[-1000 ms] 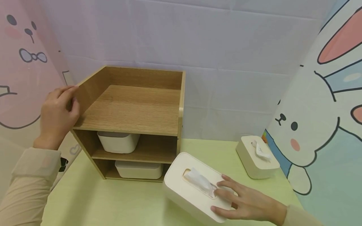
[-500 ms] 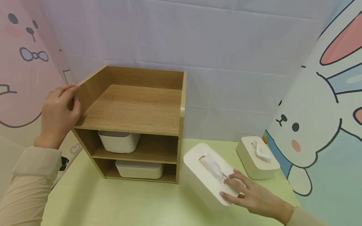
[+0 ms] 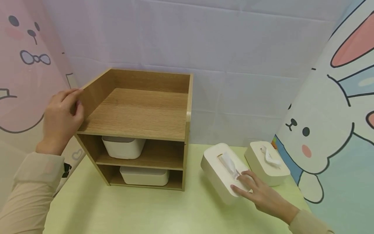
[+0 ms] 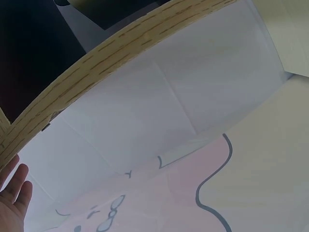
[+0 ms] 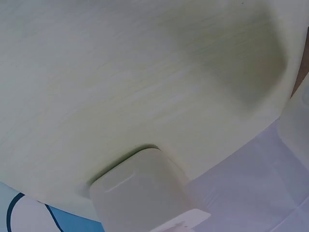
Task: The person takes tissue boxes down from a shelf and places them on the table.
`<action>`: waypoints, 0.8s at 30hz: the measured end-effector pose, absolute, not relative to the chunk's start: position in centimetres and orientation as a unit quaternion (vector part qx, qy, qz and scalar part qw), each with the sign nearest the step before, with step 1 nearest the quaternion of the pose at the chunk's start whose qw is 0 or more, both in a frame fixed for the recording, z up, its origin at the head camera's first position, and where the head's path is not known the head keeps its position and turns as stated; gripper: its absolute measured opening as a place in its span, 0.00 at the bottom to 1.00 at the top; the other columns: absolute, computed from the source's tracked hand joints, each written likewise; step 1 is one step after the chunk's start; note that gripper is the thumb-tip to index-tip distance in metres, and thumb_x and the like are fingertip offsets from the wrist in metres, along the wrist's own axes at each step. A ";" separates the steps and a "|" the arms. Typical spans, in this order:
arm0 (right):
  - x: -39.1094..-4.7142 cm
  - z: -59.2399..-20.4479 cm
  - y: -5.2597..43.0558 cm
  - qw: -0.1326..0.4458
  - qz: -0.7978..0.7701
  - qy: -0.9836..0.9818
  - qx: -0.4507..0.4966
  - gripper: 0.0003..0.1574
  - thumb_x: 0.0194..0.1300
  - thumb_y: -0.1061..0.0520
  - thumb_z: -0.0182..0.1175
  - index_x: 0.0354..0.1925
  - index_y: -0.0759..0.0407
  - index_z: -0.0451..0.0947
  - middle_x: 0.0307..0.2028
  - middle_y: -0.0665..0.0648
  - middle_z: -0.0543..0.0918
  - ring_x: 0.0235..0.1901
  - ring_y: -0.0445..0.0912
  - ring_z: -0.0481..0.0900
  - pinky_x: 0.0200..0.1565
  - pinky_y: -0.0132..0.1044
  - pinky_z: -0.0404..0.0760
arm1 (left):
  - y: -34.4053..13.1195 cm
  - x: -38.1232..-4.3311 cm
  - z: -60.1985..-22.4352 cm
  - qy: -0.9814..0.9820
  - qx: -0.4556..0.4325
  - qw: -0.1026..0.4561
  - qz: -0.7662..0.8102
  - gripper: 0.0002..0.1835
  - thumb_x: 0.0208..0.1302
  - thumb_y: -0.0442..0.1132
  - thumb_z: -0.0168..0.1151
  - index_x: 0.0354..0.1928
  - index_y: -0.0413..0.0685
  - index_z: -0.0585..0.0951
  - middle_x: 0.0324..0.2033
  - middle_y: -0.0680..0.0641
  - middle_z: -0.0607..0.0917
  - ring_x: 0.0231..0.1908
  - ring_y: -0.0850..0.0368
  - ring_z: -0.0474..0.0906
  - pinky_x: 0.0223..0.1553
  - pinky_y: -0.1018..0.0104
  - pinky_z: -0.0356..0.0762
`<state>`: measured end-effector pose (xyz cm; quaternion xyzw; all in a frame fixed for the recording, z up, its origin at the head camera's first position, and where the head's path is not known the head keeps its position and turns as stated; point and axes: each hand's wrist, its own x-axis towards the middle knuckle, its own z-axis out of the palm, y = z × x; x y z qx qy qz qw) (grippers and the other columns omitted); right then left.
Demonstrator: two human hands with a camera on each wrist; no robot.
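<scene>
My right hand (image 3: 258,194) holds a white tissue box (image 3: 210,154) by its near end, fingers on the lid around the slot where a white tissue sticks out. The box is tilted, and a shadow lies on the table beneath it. Part of it shows at the right edge of the right wrist view. A second tissue box (image 3: 263,172) stands just to its right. On the left, my left hand (image 3: 61,118) grips the upper edge of the side panel of a wooden shelf (image 3: 146,110); in the left wrist view its fingertips (image 4: 21,176) meet the panel.
A white bin (image 3: 124,148) sits on the shelf's middle level. Another white bin (image 3: 144,176) is on the lowest level. The pale green table (image 3: 131,208) runs in front, with a cloth (image 3: 248,81) hanging behind. Printed cartoon sheets stand at both sides.
My right hand has carried the tissue box right and back, away from the shelf and close to the second tissue box. My left hand stays on the shelf panel.
</scene>
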<state>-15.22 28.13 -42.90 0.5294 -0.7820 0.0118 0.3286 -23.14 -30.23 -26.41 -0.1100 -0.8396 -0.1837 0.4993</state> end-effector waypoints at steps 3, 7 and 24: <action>-15.7 -43.6 28.4 0.324 0.019 -0.790 0.520 0.40 0.51 0.68 0.26 0.55 0.49 0.73 0.46 0.62 0.76 0.48 0.61 0.72 0.31 0.41 0.80 | -30.3 -23.2 -26.5 -0.838 -0.111 0.500 -0.186 0.17 0.58 0.33 0.49 0.47 0.38 0.80 0.43 0.35 0.81 0.43 0.34 0.73 0.45 0.43 0.69; -16.1 -44.4 28.8 0.310 0.019 -0.805 0.505 0.40 0.52 0.67 0.25 0.55 0.50 0.72 0.48 0.63 0.76 0.50 0.62 0.71 0.30 0.42 0.81 | -30.4 -23.2 -26.6 -0.835 -0.112 0.504 -0.189 0.17 0.58 0.33 0.49 0.47 0.37 0.80 0.43 0.35 0.81 0.43 0.34 0.73 0.45 0.44 0.69; -17.8 -47.7 30.1 0.283 0.000 -0.846 0.452 0.41 0.57 0.67 0.19 0.58 0.54 0.70 0.48 0.67 0.74 0.51 0.64 0.71 0.47 0.57 0.75 | -30.3 -23.2 -26.5 -0.837 -0.111 0.503 -0.187 0.17 0.58 0.33 0.50 0.47 0.37 0.80 0.43 0.35 0.81 0.44 0.34 0.73 0.46 0.44 0.69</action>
